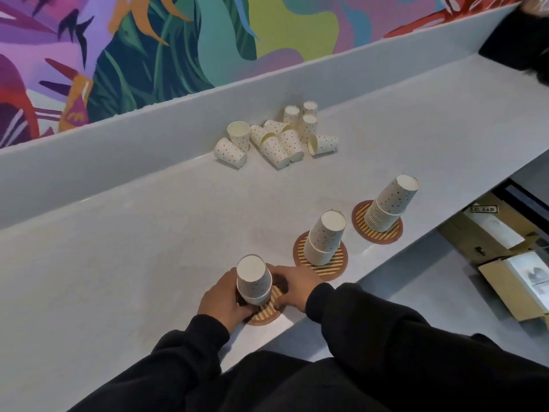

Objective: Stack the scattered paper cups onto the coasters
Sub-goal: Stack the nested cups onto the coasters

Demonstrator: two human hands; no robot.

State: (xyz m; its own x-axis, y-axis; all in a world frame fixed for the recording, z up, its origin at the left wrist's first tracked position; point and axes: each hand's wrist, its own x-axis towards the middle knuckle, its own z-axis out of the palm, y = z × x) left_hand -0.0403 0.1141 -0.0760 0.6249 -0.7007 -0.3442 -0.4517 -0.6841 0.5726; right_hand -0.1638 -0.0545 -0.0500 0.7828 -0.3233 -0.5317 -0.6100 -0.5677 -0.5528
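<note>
Dotted paper-cup stack (254,281) clasped by left grip (221,298) and right grip (292,285); striped coaster (267,313) beneath.

Pale grey matte tabletop (142,239) running diagonally, backed by low plain grey upstand (118,141). Behind it, bright painted mural wall (142,46): purple, teal, green, orange leaf shapes. Lower right, grey floor (430,298) with open brown cardboard boxes (505,295). Soft, even light.

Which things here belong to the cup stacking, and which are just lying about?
Job: loose cups, near stack held by left hand and right hand, middle stack, far stack, striped coasters.
Lying about: cardboard boxes below the counter, dark object far right.
</note>
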